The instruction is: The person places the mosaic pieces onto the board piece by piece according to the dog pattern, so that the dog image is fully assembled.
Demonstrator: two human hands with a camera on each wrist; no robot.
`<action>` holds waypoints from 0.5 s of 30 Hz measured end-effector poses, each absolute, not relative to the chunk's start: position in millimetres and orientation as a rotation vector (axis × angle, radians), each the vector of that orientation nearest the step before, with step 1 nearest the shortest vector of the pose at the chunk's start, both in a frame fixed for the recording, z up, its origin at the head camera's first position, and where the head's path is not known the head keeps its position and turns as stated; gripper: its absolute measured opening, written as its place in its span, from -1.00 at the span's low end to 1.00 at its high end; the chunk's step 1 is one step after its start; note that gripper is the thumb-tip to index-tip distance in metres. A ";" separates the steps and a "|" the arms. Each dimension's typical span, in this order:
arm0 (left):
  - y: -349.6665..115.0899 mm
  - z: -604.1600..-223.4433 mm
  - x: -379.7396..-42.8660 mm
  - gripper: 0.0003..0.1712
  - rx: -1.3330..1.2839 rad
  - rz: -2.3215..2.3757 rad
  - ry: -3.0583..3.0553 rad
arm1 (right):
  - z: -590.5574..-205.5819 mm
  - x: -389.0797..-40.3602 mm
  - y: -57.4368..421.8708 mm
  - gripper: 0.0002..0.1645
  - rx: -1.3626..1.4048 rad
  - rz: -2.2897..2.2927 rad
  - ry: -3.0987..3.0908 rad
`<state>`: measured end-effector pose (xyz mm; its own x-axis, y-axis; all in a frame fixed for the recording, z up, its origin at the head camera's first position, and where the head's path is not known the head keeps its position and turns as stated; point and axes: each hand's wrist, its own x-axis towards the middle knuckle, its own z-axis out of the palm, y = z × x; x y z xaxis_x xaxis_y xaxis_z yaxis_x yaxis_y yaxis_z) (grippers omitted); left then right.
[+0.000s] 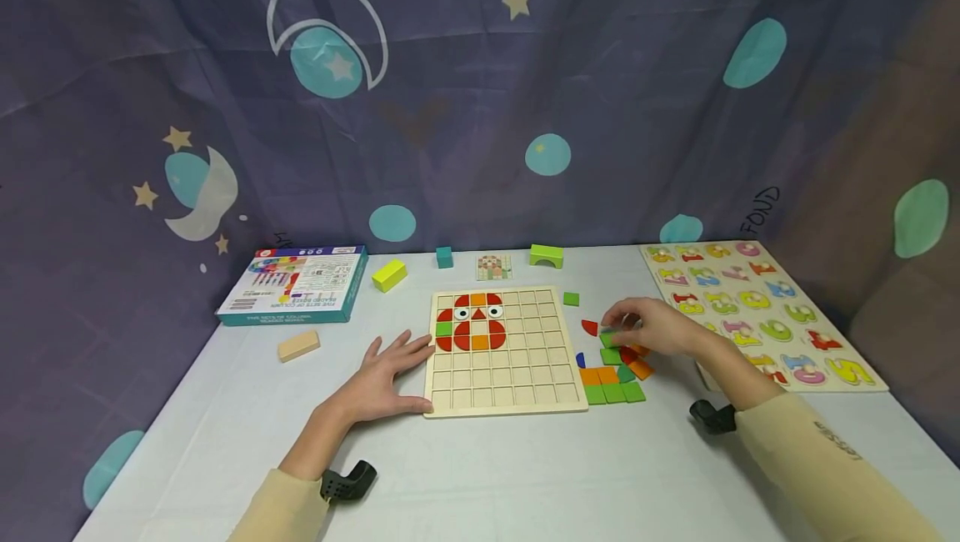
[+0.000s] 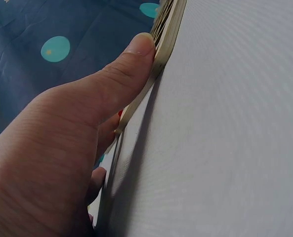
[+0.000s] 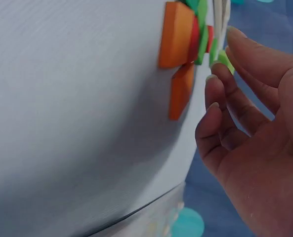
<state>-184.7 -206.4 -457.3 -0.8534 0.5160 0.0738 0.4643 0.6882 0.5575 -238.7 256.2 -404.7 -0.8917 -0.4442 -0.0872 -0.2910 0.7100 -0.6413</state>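
A wooden grid board (image 1: 517,375) lies on the white table, with red, orange, green and white tiles set in its upper left squares, two of them showing eyes. My left hand (image 1: 386,379) rests at the board's left edge, fingers spread; in the left wrist view the thumb (image 2: 121,74) touches the board's rim (image 2: 168,44). Over the loose tiles right of the board is my right hand (image 1: 652,325), its fingers loosely bent above a green square tile (image 1: 609,341). In the right wrist view, orange tiles (image 3: 176,37) lie beside the fingers, and I see nothing pinched between them.
Behind the board are a pattern card (image 1: 494,268), a green arch block (image 1: 546,256), a teal cube (image 1: 445,257) and a yellow block (image 1: 389,275). A boxed set (image 1: 296,288) and a plain wooden block (image 1: 298,346) lie left. A number puzzle board (image 1: 757,317) lies right.
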 end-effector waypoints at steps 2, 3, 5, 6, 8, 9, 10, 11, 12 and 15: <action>-206.3 -457.0 -184.5 0.06 0.815 0.894 2.802 | -406.4 -238.3 258.3 -0.74 -0.594 -0.944 2.679; -206.3 -456.8 -184.4 0.06 0.814 0.896 2.802 | -407.2 -238.2 259.0 -0.74 -0.591 -0.942 2.680; -206.3 -456.6 -184.3 0.07 0.812 0.896 2.801 | -409.0 -238.6 259.5 -0.73 -0.572 -0.939 2.678; -206.5 -456.8 -184.4 0.07 0.812 0.896 2.803 | -409.4 -238.7 259.6 -0.72 -0.579 -0.936 2.673; -206.5 -456.7 -184.4 0.07 0.812 0.894 2.803 | -410.6 -239.1 259.2 -0.71 -0.582 -0.927 2.668; -206.5 -456.6 -184.4 0.07 0.812 0.893 2.803 | -411.3 -239.4 258.7 -0.71 -0.576 -0.919 2.669; -206.5 -456.7 -184.4 0.07 0.812 0.892 2.803 | -412.0 -239.8 258.6 -0.70 -0.586 -0.910 2.668; -206.6 -456.8 -184.5 0.07 0.812 0.890 2.803 | -412.4 -240.1 258.3 -0.70 -0.593 -0.902 2.668; -206.6 -456.9 -184.5 0.07 0.813 0.889 2.804 | -412.9 -240.4 258.2 -0.70 -0.606 -0.893 2.668; -206.6 -457.0 -184.7 0.07 0.808 0.883 2.803 | -414.6 -241.2 258.2 -0.72 -0.617 -0.878 2.673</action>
